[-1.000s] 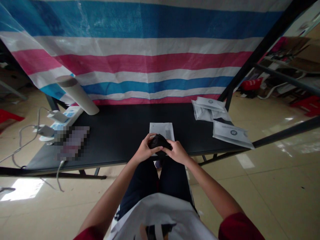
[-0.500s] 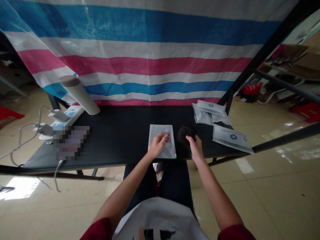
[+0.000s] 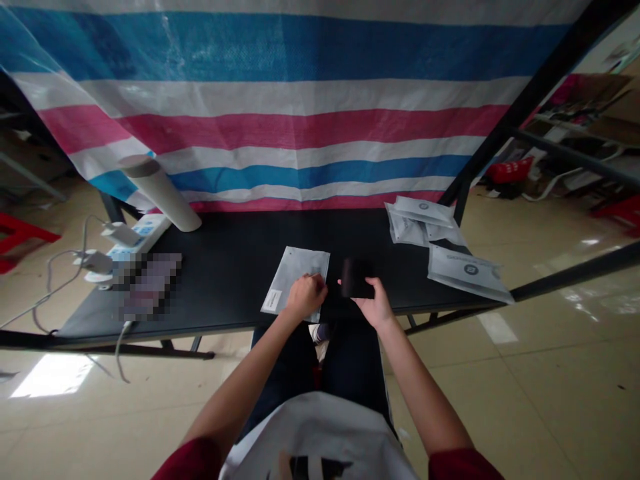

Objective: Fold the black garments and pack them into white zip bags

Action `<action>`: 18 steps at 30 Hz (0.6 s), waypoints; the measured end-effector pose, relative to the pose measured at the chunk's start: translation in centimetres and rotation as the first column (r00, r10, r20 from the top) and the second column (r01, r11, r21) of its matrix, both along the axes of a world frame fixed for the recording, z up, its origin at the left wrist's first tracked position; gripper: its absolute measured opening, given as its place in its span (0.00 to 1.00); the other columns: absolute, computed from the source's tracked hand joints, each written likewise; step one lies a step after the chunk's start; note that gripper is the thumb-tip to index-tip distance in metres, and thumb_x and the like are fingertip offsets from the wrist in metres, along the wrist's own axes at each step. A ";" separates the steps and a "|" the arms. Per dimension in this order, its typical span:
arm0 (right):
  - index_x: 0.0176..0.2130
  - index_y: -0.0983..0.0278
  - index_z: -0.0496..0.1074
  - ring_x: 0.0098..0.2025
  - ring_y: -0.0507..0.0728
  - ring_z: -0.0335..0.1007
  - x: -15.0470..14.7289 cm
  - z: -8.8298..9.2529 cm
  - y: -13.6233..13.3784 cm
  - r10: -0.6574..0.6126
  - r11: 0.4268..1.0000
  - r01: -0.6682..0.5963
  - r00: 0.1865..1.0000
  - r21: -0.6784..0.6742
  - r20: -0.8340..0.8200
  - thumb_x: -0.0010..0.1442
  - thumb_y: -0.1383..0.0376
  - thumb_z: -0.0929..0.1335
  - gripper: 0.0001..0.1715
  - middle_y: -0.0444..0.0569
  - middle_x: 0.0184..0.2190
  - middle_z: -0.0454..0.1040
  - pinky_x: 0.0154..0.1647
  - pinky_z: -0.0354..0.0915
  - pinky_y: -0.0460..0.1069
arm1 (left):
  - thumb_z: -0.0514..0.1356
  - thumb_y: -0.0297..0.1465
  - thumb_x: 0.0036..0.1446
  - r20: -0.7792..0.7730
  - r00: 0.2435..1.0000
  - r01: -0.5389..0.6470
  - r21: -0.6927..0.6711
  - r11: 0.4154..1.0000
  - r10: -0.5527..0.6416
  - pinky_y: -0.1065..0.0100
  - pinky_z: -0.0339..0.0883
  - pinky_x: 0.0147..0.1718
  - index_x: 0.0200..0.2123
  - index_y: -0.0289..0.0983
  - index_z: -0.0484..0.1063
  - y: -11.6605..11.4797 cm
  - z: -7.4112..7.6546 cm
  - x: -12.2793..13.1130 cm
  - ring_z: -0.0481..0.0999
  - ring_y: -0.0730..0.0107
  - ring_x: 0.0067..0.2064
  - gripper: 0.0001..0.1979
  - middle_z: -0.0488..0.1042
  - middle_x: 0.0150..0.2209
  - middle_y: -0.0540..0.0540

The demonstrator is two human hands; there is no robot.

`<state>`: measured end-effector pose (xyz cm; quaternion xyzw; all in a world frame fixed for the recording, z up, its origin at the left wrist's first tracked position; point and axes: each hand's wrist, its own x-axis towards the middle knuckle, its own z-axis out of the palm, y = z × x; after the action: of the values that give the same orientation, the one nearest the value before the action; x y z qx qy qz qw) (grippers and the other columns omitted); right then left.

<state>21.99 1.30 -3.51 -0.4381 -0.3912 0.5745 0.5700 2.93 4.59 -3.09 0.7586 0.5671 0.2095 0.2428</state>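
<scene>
A frosted white zip bag (image 3: 285, 277) with a small label at its lower left corner lies slanted on the black table. My left hand (image 3: 306, 295) is closed at the bag's right side, its fingers curled on it; the fingertips are partly hidden. Just to the right, my right hand (image 3: 375, 305) grips a dark, flat, squarish item like a wallet (image 3: 356, 278), thumb on its near right side and fingers beneath. The item is held upright, apart from the bag.
Several similar printed bags (image 3: 465, 270) lie at the table's right end. On the left are a pixelated phone-like device (image 3: 153, 283) with a cable, a power strip (image 3: 145, 233) with plugged chargers, and a pale bottle (image 3: 167, 200). A striped sheet (image 3: 300, 127) hangs behind.
The zip bag has shifted left and turned, so its label shows now. My left hand has moved slightly left and down. My right hand has brought the dark item left, turning it.
</scene>
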 end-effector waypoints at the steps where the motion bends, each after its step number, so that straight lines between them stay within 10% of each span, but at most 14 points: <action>1: 0.40 0.64 0.74 0.45 0.66 0.77 -0.6 0.3 0.1 0.054 0.998 -0.057 0.995 -0.030 -0.088 0.56 0.50 0.62 0.24 0.54 0.38 0.79 0.42 0.73 0.61 | 0.60 0.33 0.55 -0.002 1.000 0.012 0.023 1.000 -0.012 0.65 0.64 0.36 0.27 0.39 0.72 0.0 0.0 -0.4 0.75 0.58 0.35 0.06 0.74 0.28 0.42; 11: 0.43 0.66 0.73 0.49 0.67 0.75 -3.7 -0.1 1.0 0.106 0.986 -0.143 0.938 -0.089 -0.330 0.56 0.50 0.61 0.26 0.58 0.43 0.79 0.48 0.71 0.64 | 0.57 0.30 0.55 0.014 0.996 0.092 0.042 0.995 -0.093 0.68 0.58 0.29 0.28 0.38 0.72 0.6 0.1 -1.9 0.73 0.63 0.28 0.06 0.73 0.25 0.45; 18: 0.39 0.64 0.73 0.48 0.65 0.76 -4.0 -0.8 1.1 0.068 0.973 -0.116 0.971 -0.198 -0.231 0.53 0.53 0.64 0.21 0.55 0.40 0.80 0.50 0.71 0.60 | 0.55 0.30 0.54 0.384 0.923 0.052 -0.095 0.994 -0.012 0.71 0.55 0.26 0.31 0.38 0.70 0.0 -0.3 -1.8 0.66 0.72 0.24 0.05 0.68 0.22 0.52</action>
<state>17.94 2.36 -4.32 -0.4102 -0.2820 0.6840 0.5333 1.08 4.61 -3.41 0.6988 0.5064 0.3198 0.3911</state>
